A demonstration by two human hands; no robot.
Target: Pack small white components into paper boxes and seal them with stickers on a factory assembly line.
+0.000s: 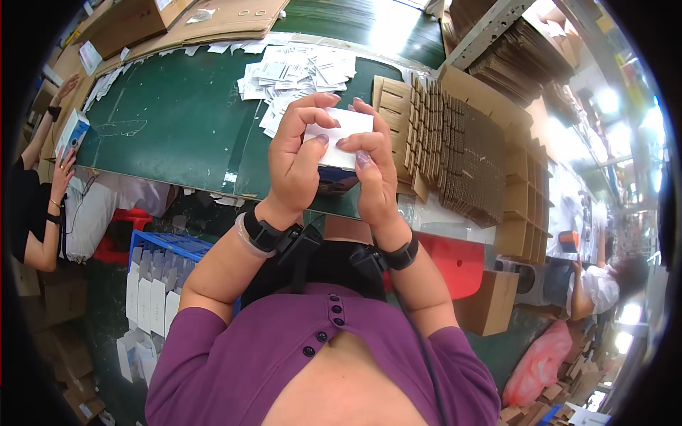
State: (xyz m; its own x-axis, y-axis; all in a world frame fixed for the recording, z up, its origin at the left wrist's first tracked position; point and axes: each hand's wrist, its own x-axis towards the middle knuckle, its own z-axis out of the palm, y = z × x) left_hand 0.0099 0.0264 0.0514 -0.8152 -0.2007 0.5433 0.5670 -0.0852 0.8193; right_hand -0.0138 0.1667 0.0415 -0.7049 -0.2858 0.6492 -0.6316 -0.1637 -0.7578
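Both hands are raised over the near edge of a green work table point(177, 135), around a small carton point(339, 157) with a white top and a dark blue side. My left hand point(295, 160) grips its left side, with the thumb and curled fingers on the white top. On the opposite side, my right hand point(376, 170) is wrapped round the carton, its thumb and a bent finger on the top too. The fingers hide part of the carton's edges. Just beyond it lies a loose pile of white folded leaflets point(298, 74).
Standing cardboard dividers point(462, 153) crowd the table to the right. Down at the left, a blue crate point(192, 245) holds white cartons point(153, 298). A co-worker at the far left handles a white and blue box point(73, 131). A red seat point(451, 266) is near my right arm.
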